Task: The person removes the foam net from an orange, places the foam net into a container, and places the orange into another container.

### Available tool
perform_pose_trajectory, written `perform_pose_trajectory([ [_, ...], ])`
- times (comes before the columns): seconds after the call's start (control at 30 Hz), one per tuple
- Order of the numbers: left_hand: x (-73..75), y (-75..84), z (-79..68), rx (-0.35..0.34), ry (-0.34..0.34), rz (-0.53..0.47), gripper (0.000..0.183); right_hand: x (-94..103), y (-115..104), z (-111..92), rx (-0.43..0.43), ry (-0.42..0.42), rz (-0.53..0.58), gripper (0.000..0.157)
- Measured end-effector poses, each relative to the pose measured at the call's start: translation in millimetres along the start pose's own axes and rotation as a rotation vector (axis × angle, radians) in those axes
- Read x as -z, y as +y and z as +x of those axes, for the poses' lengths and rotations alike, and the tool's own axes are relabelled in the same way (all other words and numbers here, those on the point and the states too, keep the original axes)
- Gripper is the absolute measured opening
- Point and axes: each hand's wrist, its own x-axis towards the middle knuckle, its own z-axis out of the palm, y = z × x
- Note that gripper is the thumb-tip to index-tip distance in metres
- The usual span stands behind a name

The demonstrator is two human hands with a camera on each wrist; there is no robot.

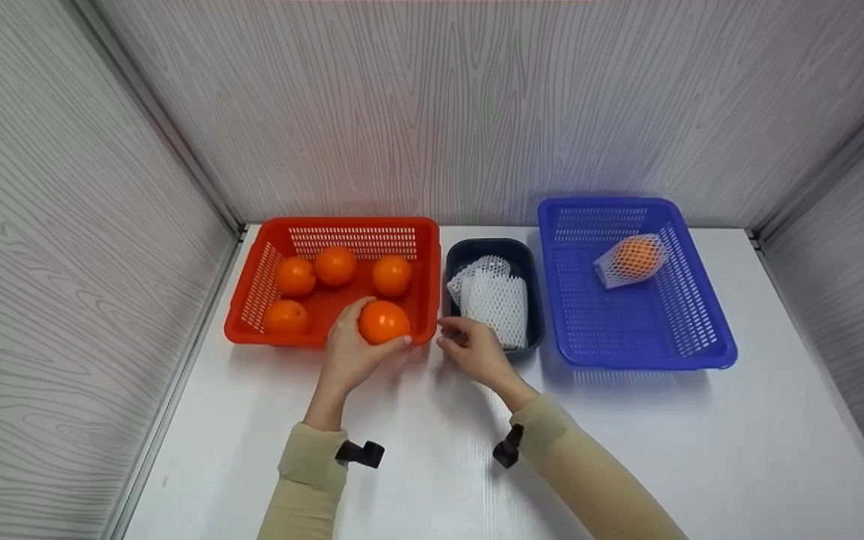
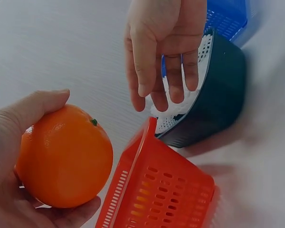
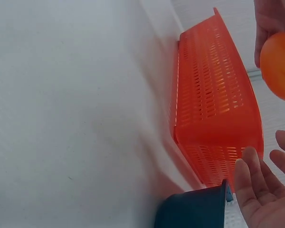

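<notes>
An orange [image 1: 384,322] with a small green stem end is gripped by my left hand [image 1: 351,346], thumb on one side and fingers round the other. That hand is above the front right edge of the red basket [image 1: 432,300]. My right hand [image 1: 477,346] holds nothing; its fingers are relaxed and slightly bent, near the left rim of the dark bin [image 1: 535,300]. White foam net sleeves [image 1: 495,307] lie inside that bin. In the left wrist view, the right hand [image 2: 164,52] hangs over the bin with its fingers apart from the orange [image 2: 66,156].
Several more oranges [image 1: 335,265] sit in the red basket. To the right stands a blue basket [image 1: 574,315] containing one orange in a white foam net [image 1: 636,257]. Grey wood-grain panels [image 1: 432,112] enclose the white table [image 1: 432,465] at the back and sides.
</notes>
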Motion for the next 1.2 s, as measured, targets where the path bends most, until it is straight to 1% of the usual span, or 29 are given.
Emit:
perform_pose_trajectory([
  [0.13, 7.0, -0.4, 11.6, 0.017, 0.003, 0.024, 0.083, -5.5, -1.1, 1.4, -0.020, 0.001, 0.005, 0.027],
  [0.3, 16.8, 0.6, 27.3, 0.043, -0.020, 0.043, 0.084, -9.3, -3.4, 4.4, -0.058, 0.018, 0.039, 0.026],
  [0.43, 25.4, 1.0, 40.6, 0.047, -0.032, 0.077, 0.085, -10.9, -3.7, 6.5, -0.091, 0.057, 0.037, 0.023],
  [0.6, 36.2, -1.9, 58.4, 0.060, -0.049, 0.119, 0.093, -14.5, -2.6, 9.2, -0.158, 0.109, 0.049, 0.018],
  [0.67, 40.0, -3.5, 64.7, 0.074, -0.059, 0.131, 0.096, -16.2, -2.4, 10.7, -0.199, 0.128, 0.071, 0.016],
  [0.77, 44.6, -7.0, 73.4, 0.105, -0.074, 0.149, 0.094, -18.6, -2.8, 13.3, -0.252, 0.149, 0.147, 0.012],
  [0.87, 48.0, -11.7, 80.8, 0.139, -0.082, 0.172, 0.095, -20.4, -3.4, 15.0, -0.273, 0.158, 0.252, 0.009],
  [0.93, 50.1, -15.2, 85.6, 0.147, -0.081, 0.185, 0.096, -21.2, -3.9, 16.1, -0.278, 0.160, 0.302, 0.010],
  [1.07, 53.2, -22.4, 94.8, 0.145, -0.066, 0.206, 0.096, -22.5, -3.7, 17.4, -0.300, 0.169, 0.323, 0.014],
  [1.2, 54.6, -30.3, 102.9, 0.174, -0.094, 0.214, 0.094, -23.5, -2.6, 17.6, -0.301, 0.186, 0.347, 0.020],
])
